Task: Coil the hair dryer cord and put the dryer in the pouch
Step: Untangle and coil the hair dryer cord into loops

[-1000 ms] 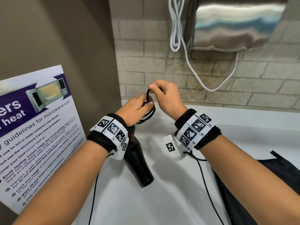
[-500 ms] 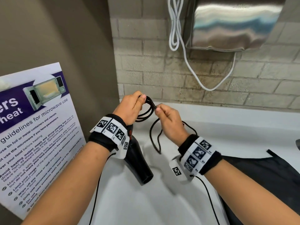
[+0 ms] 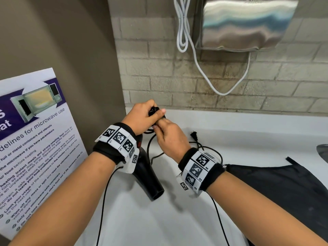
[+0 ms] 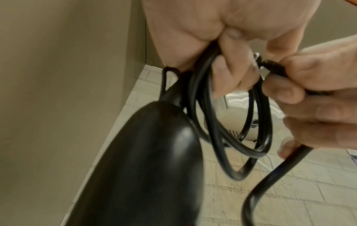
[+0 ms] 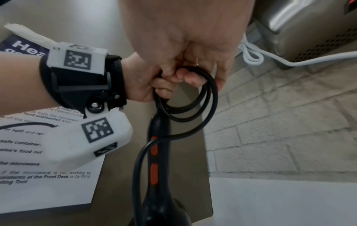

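Observation:
The black hair dryer (image 3: 147, 176) hangs nozzle-down below my left wrist, above the white counter (image 3: 248, 135). My left hand (image 3: 153, 113) grips several loops of its black cord (image 4: 222, 122) at the end of the handle (image 5: 157, 152), which has orange buttons. Pressed against it, my right hand (image 3: 159, 127) pinches the cord beside the coil (image 5: 187, 99). The loose cord runs back under my right wrist to the plug (image 3: 194, 136) lying on the counter. The black pouch (image 3: 284, 189) lies flat to the right.
A microwave poster (image 3: 35, 139) leans on the left wall. A steel hand dryer (image 3: 245, 23) with a white cable (image 3: 200, 68) hangs on the brick wall behind. A sink edge (image 3: 323, 151) shows at far right. Thin black wrist-camera wires trail beneath both forearms.
My right hand has come up from lower down and brought more cord against the coil in my left hand. The plug end now lies in sight on the counter.

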Demonstrator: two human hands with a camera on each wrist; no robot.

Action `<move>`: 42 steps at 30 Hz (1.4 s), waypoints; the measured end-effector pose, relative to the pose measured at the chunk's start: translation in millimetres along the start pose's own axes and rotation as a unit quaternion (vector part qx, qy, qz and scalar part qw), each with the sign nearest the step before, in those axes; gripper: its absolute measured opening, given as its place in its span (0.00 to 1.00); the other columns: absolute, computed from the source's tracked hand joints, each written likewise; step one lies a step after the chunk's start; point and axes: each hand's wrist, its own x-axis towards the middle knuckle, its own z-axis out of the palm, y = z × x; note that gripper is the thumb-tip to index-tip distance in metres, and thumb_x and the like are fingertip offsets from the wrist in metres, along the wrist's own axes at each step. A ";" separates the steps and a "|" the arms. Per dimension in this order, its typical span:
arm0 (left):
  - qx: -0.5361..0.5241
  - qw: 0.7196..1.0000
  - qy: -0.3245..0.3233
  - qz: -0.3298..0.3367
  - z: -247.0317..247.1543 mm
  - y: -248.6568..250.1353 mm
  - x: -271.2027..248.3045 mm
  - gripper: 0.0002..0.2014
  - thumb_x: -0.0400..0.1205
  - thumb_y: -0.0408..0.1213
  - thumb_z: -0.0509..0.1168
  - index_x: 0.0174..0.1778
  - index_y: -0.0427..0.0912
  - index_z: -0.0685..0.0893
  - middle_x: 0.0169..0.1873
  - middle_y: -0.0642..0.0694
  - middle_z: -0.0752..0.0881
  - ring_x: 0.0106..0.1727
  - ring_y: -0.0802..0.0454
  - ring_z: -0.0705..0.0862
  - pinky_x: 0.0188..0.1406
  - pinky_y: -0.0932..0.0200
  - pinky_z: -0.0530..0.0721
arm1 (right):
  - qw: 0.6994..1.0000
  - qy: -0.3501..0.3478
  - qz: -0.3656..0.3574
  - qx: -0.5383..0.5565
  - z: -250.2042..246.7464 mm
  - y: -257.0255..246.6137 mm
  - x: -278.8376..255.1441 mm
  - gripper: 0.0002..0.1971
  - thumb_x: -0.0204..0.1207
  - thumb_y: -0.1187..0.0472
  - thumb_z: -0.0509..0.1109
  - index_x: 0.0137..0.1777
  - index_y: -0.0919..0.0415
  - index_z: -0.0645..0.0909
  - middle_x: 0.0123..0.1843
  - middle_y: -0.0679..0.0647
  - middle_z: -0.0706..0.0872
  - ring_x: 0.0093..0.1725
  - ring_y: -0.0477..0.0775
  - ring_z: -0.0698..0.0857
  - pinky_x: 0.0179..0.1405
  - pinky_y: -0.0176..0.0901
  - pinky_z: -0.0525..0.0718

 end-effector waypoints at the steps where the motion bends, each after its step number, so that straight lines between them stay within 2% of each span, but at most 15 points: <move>1: 0.007 1.000 0.001 0.001 0.1 -0.7 -0.3 0.10 0.82 0.42 0.62 0.39 0.39 0.75 0.25 0.51 0.76 0.28 0.55 0.74 0.27 0.71 0.69 | 1.000 0.000 -0.007 -0.013 -0.6 -0.8 -1.0 0.10 0.80 0.63 0.59 0.48 0.68 0.79 0.45 0.61 0.84 0.43 0.62 0.83 0.46 0.53 0.81; 4: 0.000 1.000 0.016 0.002 0.7 -1.5 -0.9 0.09 0.83 0.38 0.61 0.38 0.39 0.74 0.24 0.50 0.74 0.27 0.54 0.72 0.26 0.69 0.68 | 0.999 -0.030 -0.028 -0.005 -11.2 -4.2 0.8 0.12 0.79 0.60 0.59 0.42 0.68 0.79 0.38 0.59 0.81 0.37 0.56 0.78 0.41 0.49 0.79; 7: 0.002 1.000 0.025 0.010 2.3 -0.7 -1.1 0.10 0.84 0.40 0.60 0.39 0.39 0.73 0.23 0.49 0.73 0.25 0.55 0.70 0.26 0.66 0.68 | 0.996 0.003 0.005 0.088 -26.2 9.5 8.0 0.16 0.78 0.55 0.58 0.40 0.65 0.82 0.38 0.54 0.80 0.38 0.50 0.77 0.39 0.31 0.73; 10: 0.010 1.000 0.021 0.014 3.6 -1.6 0.0 0.12 0.85 0.42 0.57 0.41 0.37 0.73 0.24 0.47 0.72 0.25 0.54 0.69 0.26 0.65 0.66 | 0.971 0.102 0.184 0.110 -40.8 51.6 18.7 0.11 0.79 0.62 0.60 0.46 0.66 0.83 0.45 0.60 0.85 0.45 0.53 0.80 0.38 0.26 0.73; 12: 0.015 1.000 0.012 0.022 4.3 -0.8 1.1 0.13 0.85 0.42 0.56 0.41 0.36 0.72 0.24 0.47 0.72 0.26 0.54 0.69 0.27 0.65 0.66 | 0.946 0.018 0.322 0.014 -45.8 92.8 24.0 0.12 0.80 0.67 0.58 0.54 0.71 0.82 0.57 0.64 0.84 0.56 0.60 0.81 0.52 0.34 0.75; 14: 0.019 1.000 0.000 0.025 5.9 1.1 2.4 0.14 0.85 0.42 0.56 0.42 0.34 0.73 0.23 0.49 0.71 0.25 0.55 0.68 0.27 0.64 0.66 | 0.891 -0.094 0.434 -0.092 -41.7 126.0 23.3 0.16 0.82 0.67 0.54 0.64 0.70 0.78 0.67 0.64 0.79 0.67 0.63 0.78 0.63 0.45 0.75; 18: 0.024 0.999 -0.014 0.031 10.2 2.5 6.1 0.15 0.85 0.42 0.55 0.43 0.32 0.74 0.23 0.48 0.71 0.26 0.54 0.68 0.27 0.63 0.65 | 0.835 -0.247 0.447 -0.203 -29.9 151.8 15.0 0.20 0.86 0.62 0.46 0.73 0.70 0.67 0.73 0.64 0.74 0.72 0.62 0.74 0.69 0.47 0.71; 22: 0.019 0.999 -0.027 0.033 13.2 0.1 10.8 0.15 0.85 0.43 0.56 0.45 0.31 0.75 0.26 0.42 0.75 0.29 0.49 0.71 0.28 0.67 0.67 | 0.803 -0.321 0.431 -0.257 -18.1 169.7 8.8 0.21 0.86 0.63 0.47 0.76 0.67 0.63 0.72 0.65 0.75 0.71 0.63 0.75 0.68 0.48 0.72; 27: 0.006 0.999 -0.032 0.037 16.6 -0.2 13.9 0.13 0.85 0.44 0.56 0.43 0.37 0.74 0.31 0.34 0.81 0.33 0.42 0.76 0.34 0.57 0.71 | 0.798 -0.370 0.390 -0.274 -4.2 184.2 3.8 0.17 0.82 0.66 0.55 0.67 0.71 0.74 0.68 0.66 0.78 0.68 0.66 0.76 0.68 0.53 0.73; 29: 0.005 0.999 -0.030 0.040 17.7 0.7 14.9 0.11 0.85 0.44 0.56 0.42 0.41 0.73 0.32 0.33 0.82 0.35 0.40 0.78 0.35 0.54 0.71 | 0.781 -0.386 0.395 -0.292 1.9 184.9 2.3 0.17 0.82 0.66 0.55 0.68 0.69 0.74 0.70 0.64 0.76 0.70 0.65 0.75 0.70 0.55 0.72; 32: 0.004 0.999 -0.026 0.044 20.1 0.7 16.1 0.11 0.85 0.45 0.56 0.41 0.42 0.73 0.32 0.33 0.83 0.34 0.41 0.79 0.34 0.58 0.71 | 0.782 -0.340 0.415 -0.317 8.2 190.2 -1.0 0.18 0.81 0.64 0.56 0.70 0.67 0.71 0.72 0.61 0.74 0.72 0.63 0.72 0.72 0.53 0.68; 35: -0.006 0.999 -0.013 0.048 20.3 0.2 15.8 0.19 0.81 0.51 0.54 0.41 0.36 0.74 0.31 0.33 0.82 0.33 0.41 0.78 0.34 0.56 0.71 | 0.824 -0.231 0.453 -0.249 6.4 198.2 0.2 0.16 0.80 0.66 0.59 0.67 0.68 0.74 0.67 0.61 0.80 0.66 0.61 0.79 0.64 0.45 0.75; 37: -0.014 0.999 -0.007 0.048 19.5 0.3 15.3 0.21 0.80 0.51 0.52 0.42 0.33 0.75 0.32 0.32 0.82 0.34 0.41 0.78 0.35 0.55 0.71 | 0.853 -0.173 0.467 -0.155 2.6 201.2 2.6 0.15 0.78 0.69 0.62 0.64 0.67 0.77 0.64 0.62 0.82 0.63 0.63 0.81 0.62 0.46 0.78; 40: -0.029 0.999 -0.010 0.043 17.8 -0.2 14.1 0.16 0.79 0.50 0.53 0.38 0.40 0.74 0.28 0.39 0.80 0.31 0.49 0.76 0.32 0.59 0.71 | 0.891 -0.036 0.452 0.037 2.4 192.3 7.0 0.06 0.77 0.72 0.62 0.50 0.63 0.75 0.52 0.64 0.82 0.39 0.62 0.84 0.46 0.52 0.84; 42: -0.043 0.998 0.002 0.039 16.2 -1.2 12.5 0.11 0.80 0.49 0.53 0.33 0.49 0.70 0.24 0.51 0.75 0.27 0.60 0.73 0.29 0.67 0.69 | 0.909 0.025 0.406 0.093 -0.3 178.3 14.5 0.05 0.78 0.69 0.61 0.49 0.60 0.74 0.45 0.59 0.80 0.35 0.57 0.79 0.39 0.46 0.79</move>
